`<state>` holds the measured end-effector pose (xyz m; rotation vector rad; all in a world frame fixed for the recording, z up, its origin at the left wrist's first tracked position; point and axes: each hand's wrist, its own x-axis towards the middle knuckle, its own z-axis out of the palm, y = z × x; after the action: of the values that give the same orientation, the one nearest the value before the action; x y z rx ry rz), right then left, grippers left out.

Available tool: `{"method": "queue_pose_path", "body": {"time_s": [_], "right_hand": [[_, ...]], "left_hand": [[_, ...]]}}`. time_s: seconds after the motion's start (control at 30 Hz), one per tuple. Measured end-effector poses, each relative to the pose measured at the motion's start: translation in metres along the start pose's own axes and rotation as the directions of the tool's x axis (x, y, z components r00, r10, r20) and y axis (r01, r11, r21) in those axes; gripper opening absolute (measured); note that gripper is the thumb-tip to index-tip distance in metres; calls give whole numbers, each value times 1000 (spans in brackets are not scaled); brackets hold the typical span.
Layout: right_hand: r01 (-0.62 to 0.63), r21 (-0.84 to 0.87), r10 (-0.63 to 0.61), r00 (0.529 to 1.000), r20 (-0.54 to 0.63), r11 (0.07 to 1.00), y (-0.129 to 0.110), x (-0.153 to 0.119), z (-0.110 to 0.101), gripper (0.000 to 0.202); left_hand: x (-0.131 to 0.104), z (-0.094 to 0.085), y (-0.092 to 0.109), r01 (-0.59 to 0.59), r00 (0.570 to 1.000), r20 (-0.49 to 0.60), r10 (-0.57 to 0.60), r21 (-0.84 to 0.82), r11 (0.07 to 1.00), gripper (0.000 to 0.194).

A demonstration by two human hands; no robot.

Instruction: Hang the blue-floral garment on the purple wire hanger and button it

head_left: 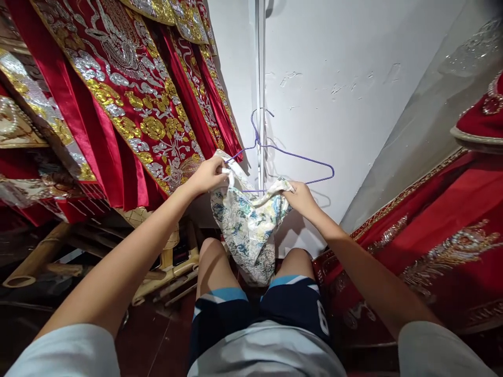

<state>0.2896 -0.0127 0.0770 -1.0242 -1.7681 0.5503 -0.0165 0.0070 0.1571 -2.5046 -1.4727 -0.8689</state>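
Observation:
A purple wire hanger [298, 155] hangs by its hook at a pale vertical pole [258, 63]. A white garment with blue and green floral print [251, 225] hangs down in front of the hanger's lower part. My left hand [210, 174] is closed on the garment's left shoulder, where the hanger's left arm goes into the cloth. My right hand [299, 199] pinches the garment's right shoulder. The hanger's right arm is bare and sticks out above and beyond my right hand.
Red garments with gold and silver sequins [153, 104] hang at the left. Bamboo poles [168, 283] lie below them. A white wall [334, 68] stands behind the pole. Red embroidered cloth [444, 235] covers the right side.

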Motion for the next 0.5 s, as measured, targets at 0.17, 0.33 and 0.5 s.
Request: {"method": "queue_pose_path", "body": {"time_s": [0.17,0.33,0.5], "right_hand": [[84,-184,-108,986,-124,979,-5,-13,-20,42],[-27,-309,-101,915,-391,951,5,6,-61,69],[-62,-296,-3,977,-212,953,6,35,-87,24]], "left_hand": [[-7,9,5,-6,999,-34,-1,-214,977,51],[-10,6,-3,15,1000,-8,-17,-237,971,37],[0,-3,-5,3,995,-98,-17,-137,990,22]]}}
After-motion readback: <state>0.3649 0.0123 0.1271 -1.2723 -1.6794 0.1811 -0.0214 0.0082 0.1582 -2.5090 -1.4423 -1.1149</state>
